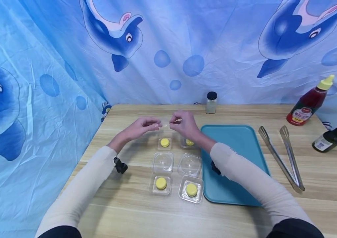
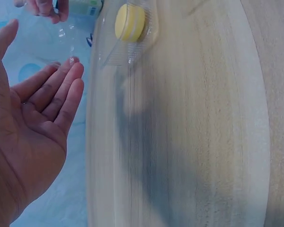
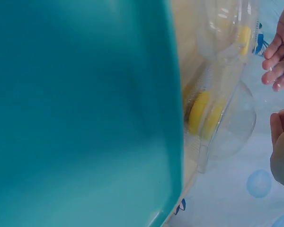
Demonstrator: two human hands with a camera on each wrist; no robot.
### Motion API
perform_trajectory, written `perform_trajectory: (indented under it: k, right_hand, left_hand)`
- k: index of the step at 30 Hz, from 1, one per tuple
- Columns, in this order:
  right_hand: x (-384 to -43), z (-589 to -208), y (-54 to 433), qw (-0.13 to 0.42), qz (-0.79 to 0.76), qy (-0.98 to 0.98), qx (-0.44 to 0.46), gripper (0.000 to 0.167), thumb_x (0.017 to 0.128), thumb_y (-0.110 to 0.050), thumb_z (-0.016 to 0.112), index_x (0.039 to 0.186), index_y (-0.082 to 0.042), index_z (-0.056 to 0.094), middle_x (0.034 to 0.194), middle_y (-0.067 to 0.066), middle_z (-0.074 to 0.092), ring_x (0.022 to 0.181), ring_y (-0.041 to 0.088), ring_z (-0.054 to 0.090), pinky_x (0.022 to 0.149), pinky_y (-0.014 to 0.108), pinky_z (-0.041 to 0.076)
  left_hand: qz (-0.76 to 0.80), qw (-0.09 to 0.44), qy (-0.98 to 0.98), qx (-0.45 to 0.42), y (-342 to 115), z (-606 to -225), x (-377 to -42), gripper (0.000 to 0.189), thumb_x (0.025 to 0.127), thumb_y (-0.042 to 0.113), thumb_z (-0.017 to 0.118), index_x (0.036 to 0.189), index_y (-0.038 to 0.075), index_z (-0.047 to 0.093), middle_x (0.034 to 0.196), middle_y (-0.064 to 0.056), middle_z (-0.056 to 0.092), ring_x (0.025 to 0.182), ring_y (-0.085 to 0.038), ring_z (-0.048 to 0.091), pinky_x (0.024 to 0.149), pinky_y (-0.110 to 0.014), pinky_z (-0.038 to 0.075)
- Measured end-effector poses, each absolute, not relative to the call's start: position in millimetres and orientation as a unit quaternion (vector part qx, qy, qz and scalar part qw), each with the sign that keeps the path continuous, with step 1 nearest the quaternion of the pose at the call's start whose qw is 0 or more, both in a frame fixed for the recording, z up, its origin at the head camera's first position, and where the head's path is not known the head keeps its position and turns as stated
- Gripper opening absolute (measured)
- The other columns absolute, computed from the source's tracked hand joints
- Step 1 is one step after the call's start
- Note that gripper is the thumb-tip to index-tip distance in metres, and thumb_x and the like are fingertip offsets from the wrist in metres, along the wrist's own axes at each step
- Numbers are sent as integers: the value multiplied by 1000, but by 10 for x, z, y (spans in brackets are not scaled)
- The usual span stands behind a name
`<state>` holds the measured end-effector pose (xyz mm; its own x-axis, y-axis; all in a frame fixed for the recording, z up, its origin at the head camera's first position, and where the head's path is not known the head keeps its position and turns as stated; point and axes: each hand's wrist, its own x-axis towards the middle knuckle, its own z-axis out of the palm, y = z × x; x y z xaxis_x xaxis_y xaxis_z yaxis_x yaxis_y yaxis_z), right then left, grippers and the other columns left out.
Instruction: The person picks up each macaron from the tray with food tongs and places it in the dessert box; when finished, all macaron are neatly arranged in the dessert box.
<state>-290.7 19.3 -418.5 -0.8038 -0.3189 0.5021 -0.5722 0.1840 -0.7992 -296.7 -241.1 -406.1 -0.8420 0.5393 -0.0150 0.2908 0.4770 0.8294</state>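
Note:
My left hand [image 1: 146,126] reaches in from the left with straight fingers, palm showing in the left wrist view. Across from it, the right hand [image 1: 184,124] has its fingers bent and pinches a small bit of clear plastic [image 2: 68,40], apparently a box lid; its outline is hard to see. Left fingertips touch or nearly touch this plastic. Just below the hands sits a clear box holding a yellow macaron [image 1: 164,142]. Beside it, under the right wrist, a second clear box holds another macaron [image 3: 206,113], with a domed lid at it.
Two nearer boxes hold macarons [image 1: 161,183], their clear lids [image 1: 190,164] folded back. A teal tray [image 1: 231,195] lies under the right forearm. Further right are tongs [image 1: 290,158], a red sauce bottle [image 1: 305,107] and a dark bottle [image 1: 333,135]. A black-capped jar [image 1: 211,103] stands behind.

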Motion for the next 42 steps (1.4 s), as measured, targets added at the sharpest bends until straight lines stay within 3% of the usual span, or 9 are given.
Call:
perform_trajectory:
  k: [5, 9, 12, 16, 23, 42]
  right_hand:
    - [-2881, -4198, 212, 45, 564, -766, 305, 19, 86, 15, 77, 102, 7, 70, 107, 21, 71, 106, 33, 70, 101, 41, 60]
    - [-2849, -4180, 291, -51, 512, -804, 297, 51, 94, -13, 83, 140, -1, 62, 141, 16, 65, 131, 31, 60, 117, 45, 47]
    - [-2836, -4172, 332, -103, 467, -826, 299, 68, 97, -34, 80, 154, -8, 54, 155, 9, 56, 143, 29, 52, 121, 40, 41]
    - [-2827, -4177, 337, -112, 446, -833, 309, 73, 96, -36, 82, 155, -5, 53, 157, 11, 55, 143, 31, 51, 121, 41, 42]
    - [-2763, -4218, 322, -61, 365, -867, 334, 77, 88, -36, 90, 149, -2, 58, 150, 13, 61, 139, 31, 56, 118, 43, 46]
    - [-2668, -4300, 204, -63, 269, -908, 313, 80, 84, -42, 92, 147, -4, 61, 150, 12, 62, 142, 30, 54, 120, 44, 43]
  left_hand:
    - [452, 139, 851, 230, -2424, -4063, -2909, 59, 104, 31, 71, 152, 1, 53, 147, -12, 63, 134, -28, 60, 117, -44, 47]
    - [458, 116, 851, 227, -2424, -4116, -2833, 60, 101, 28, 76, 152, 4, 54, 145, -11, 63, 132, -28, 60, 117, -46, 46]
    - [461, 95, 855, 221, -2428, -4168, -2757, 65, 97, 31, 81, 152, 9, 55, 146, -8, 63, 134, -28, 58, 119, -49, 44]
    - [448, 72, 863, 221, -2428, -4216, -2678, 72, 90, 34, 88, 151, 15, 56, 148, -6, 61, 137, -28, 55, 121, -51, 41]
    - [379, 45, 891, 246, -2420, -4293, -2610, 73, 86, 35, 91, 150, 20, 59, 149, 0, 61, 136, -28, 55, 119, -52, 43]
    - [311, 45, 907, 281, -2432, -4411, -2574, 76, 84, 30, 93, 150, 14, 59, 153, -4, 58, 136, -30, 57, 117, -49, 46]
